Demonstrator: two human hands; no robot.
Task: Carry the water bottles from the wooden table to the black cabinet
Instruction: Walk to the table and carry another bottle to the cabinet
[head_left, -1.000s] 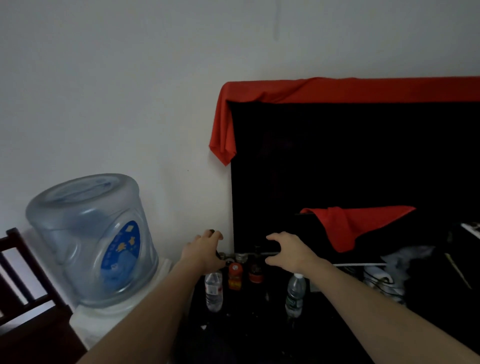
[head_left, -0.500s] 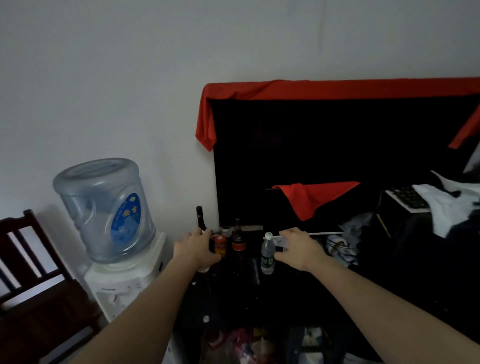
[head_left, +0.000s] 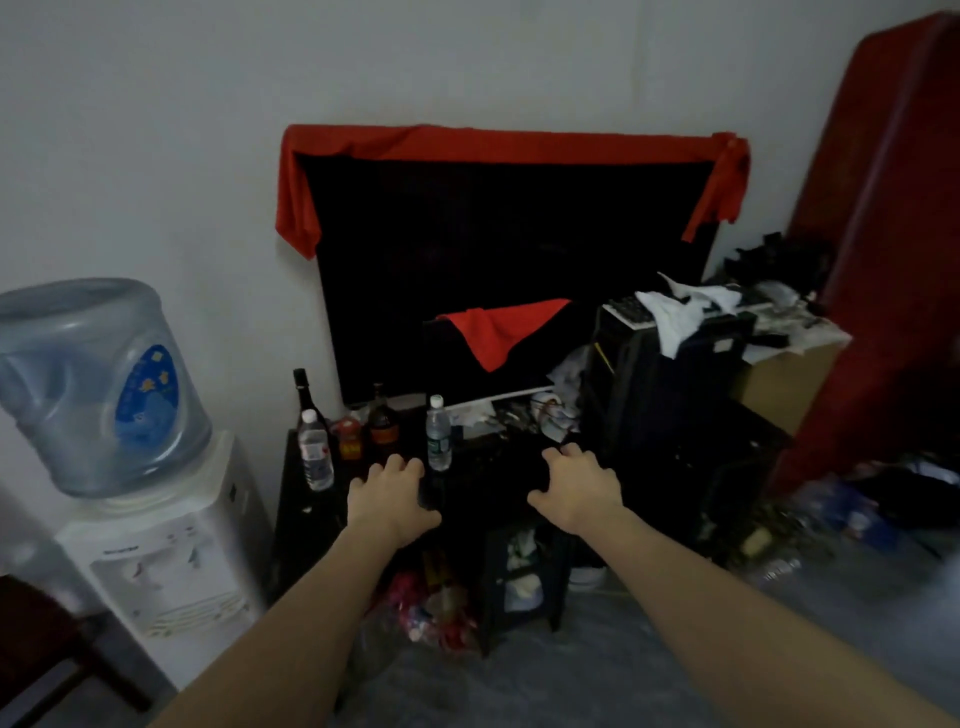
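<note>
- black cabinet (head_left: 498, 467) stands against a pale wall, its top dim and crowded; two water bottles stand upright on it, one (head_left: 316, 451) at the left edge, the other (head_left: 438, 434) further right near the middle.
- dark glass bottles (head_left: 383, 422) stand between them.
- left hand (head_left: 390, 498) hovers just below the second bottle, fingers loosely curled, holding nothing; right hand (head_left: 575, 488) likewise, apart from it.
- water dispenser (head_left: 156, 545) stands left of the cabinet; red cloth (head_left: 467, 143) drapes a dark screen behind.
- cabinet's lower shelves are too dark to make out.

Water dispenser (head_left: 156, 540) left; red cloth (head_left: 498, 148) draped over black screen (head_left: 509, 270).
</note>
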